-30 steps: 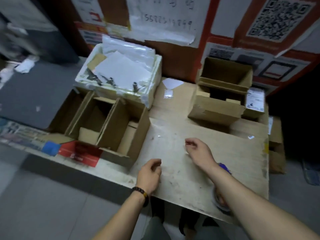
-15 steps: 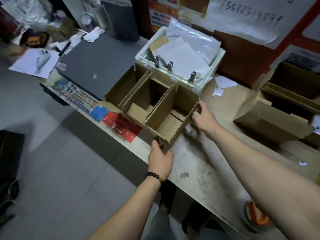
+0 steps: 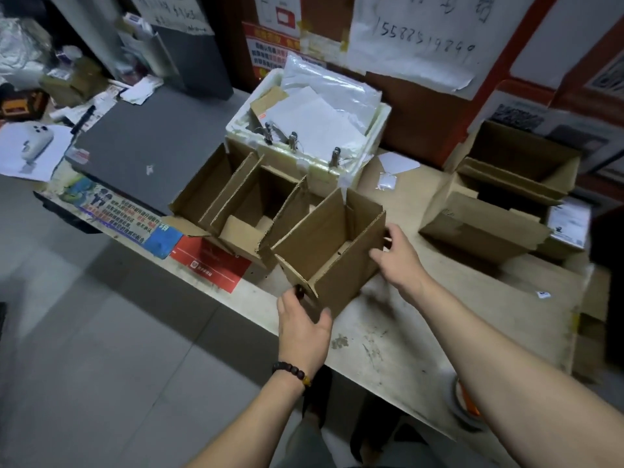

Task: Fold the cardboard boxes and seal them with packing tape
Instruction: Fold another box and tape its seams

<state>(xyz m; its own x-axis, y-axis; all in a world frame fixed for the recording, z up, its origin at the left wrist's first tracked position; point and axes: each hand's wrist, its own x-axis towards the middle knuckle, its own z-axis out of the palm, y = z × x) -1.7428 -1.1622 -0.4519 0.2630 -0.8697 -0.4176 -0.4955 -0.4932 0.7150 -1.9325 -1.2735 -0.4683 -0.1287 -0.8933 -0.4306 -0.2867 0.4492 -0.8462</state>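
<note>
An open cardboard box [image 3: 332, 251] stands near the front edge of the surface [image 3: 398, 332], at about 12 o'clock from the person. The left hand [image 3: 304, 324] clamps its near corner at 6 o'clock; the right hand [image 3: 396, 256] presses its side wall at 3 o'clock. More open boxes [image 3: 236, 197] crowd its 10 o'clock side, before a white foam bin [image 3: 341, 170].

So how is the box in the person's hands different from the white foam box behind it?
The cardboard box is brown, empty and open-topped, gripped by the left hand and right hand. The foam box is white, thick-walled, untouched and stuffed with papers and plastic bags. Both sit open on the table.
</note>
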